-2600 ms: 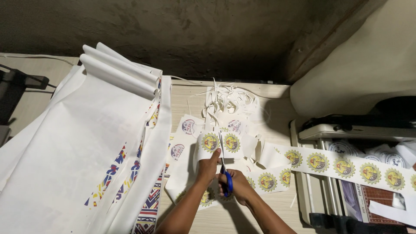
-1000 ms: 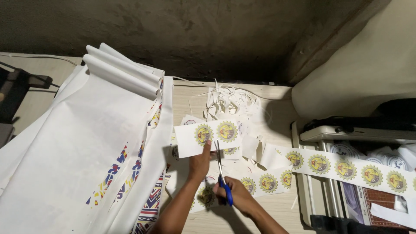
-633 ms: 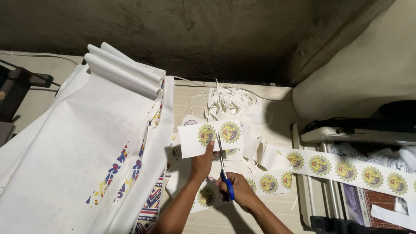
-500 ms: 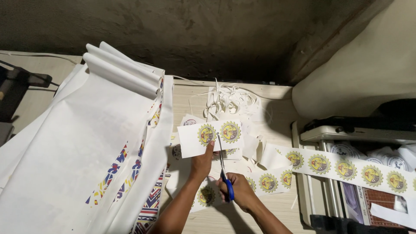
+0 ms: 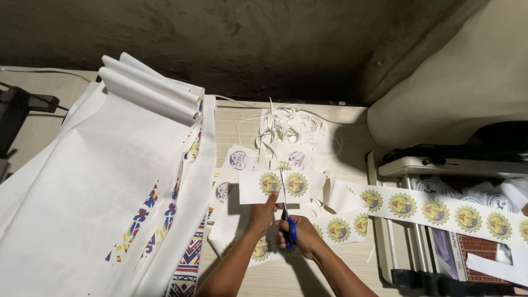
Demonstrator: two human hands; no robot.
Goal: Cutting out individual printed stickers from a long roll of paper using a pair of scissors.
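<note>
My left hand (image 5: 263,211) pinches the lower edge of a small white paper piece (image 5: 275,187) printed with two round yellow emblems. My right hand (image 5: 300,235) grips blue-handled scissors (image 5: 286,215). Their blades point up and run between the two emblems on that piece. A long paper strip (image 5: 434,209) with several of the same emblems stretches to the right over the machine. More emblem pieces (image 5: 338,228) lie on the wooden table (image 5: 352,264) under my hands.
Large white printed sheets (image 5: 110,187) drape over the left side, rolled at the top. Thin paper offcuts (image 5: 289,129) pile at the table's back. A grey machine (image 5: 440,165) stands at right under a pale cover (image 5: 462,82). A dark wall rises behind.
The strip in my left hand has become a short piece with two emblems, lifted and turned. The scissors now sit between the two emblems.
</note>
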